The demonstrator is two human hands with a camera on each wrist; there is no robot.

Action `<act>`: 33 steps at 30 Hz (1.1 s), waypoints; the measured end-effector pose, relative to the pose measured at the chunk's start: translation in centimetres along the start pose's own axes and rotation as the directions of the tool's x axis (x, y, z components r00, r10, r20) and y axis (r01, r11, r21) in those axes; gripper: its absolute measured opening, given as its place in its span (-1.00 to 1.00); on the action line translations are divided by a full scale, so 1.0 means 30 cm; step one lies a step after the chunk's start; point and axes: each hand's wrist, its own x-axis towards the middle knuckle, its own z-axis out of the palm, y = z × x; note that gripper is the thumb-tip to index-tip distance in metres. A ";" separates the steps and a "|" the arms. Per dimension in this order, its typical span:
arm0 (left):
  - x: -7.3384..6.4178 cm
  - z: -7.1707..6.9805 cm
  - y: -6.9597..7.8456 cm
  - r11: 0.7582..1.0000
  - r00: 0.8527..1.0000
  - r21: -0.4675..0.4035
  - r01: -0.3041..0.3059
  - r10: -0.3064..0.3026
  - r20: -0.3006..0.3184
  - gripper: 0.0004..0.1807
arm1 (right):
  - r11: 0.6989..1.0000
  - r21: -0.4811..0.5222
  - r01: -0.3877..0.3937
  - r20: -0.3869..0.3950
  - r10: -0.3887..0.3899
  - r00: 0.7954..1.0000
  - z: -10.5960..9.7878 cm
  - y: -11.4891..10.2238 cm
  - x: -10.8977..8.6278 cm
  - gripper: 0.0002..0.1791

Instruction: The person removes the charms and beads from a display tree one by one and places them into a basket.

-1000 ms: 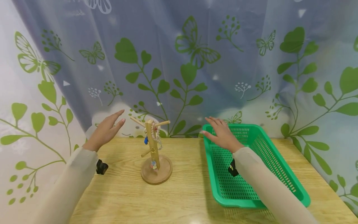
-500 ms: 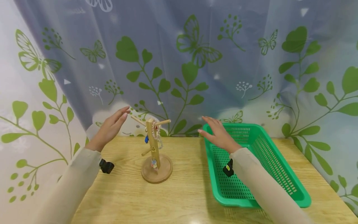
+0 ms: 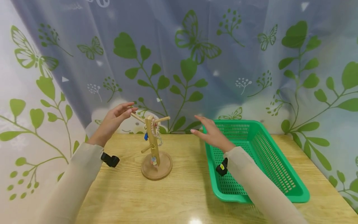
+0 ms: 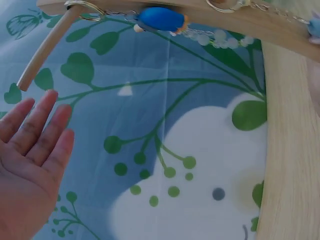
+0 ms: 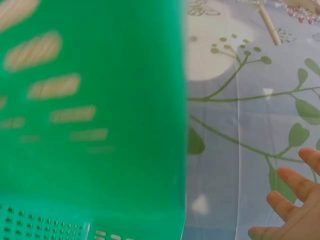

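Note:
A wooden peg stand (image 3: 156,171) with a round base stands upright on the table. Beaded bracelets (image 3: 155,129) hang from its upper right peg, and a keychain with a blue charm (image 4: 161,19) from the upper left one. Another keychain with a pale charm (image 3: 153,161) dangles from the lower peg. My left hand (image 3: 113,121) has its fingertips by the tip of the upper left peg (image 4: 47,47); the left wrist view shows extended fingers and no grip. Over the left rim of a green basket (image 3: 279,165), my right hand (image 3: 213,134) hovers with fingers extended, holding nothing.
The light wooden table (image 3: 179,199) backs onto a blue-grey curtain (image 3: 167,40) printed with green leaves and butterflies. The perforated basket takes up the table's right side. Black wrist cameras (image 3: 110,159) are strapped under both sleeves.
My left hand has moved right, up to the stand's upper left peg. My right hand has drifted left, toward the stand. The stand and basket keep their places.

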 end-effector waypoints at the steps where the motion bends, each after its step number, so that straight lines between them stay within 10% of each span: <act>1: 0.003 0.000 0.000 1.000 1.000 -0.014 0.002 -0.002 0.004 -0.42 | 1.000 0.007 -0.002 0.002 0.002 1.000 0.004 -0.006 0.002 -0.17; 33: 0.034 0.017 0.020 0.993 0.989 -0.001 0.117 -0.116 0.089 -0.49 | 0.971 0.234 -0.053 -0.035 0.062 0.997 0.126 -0.206 0.056 -0.24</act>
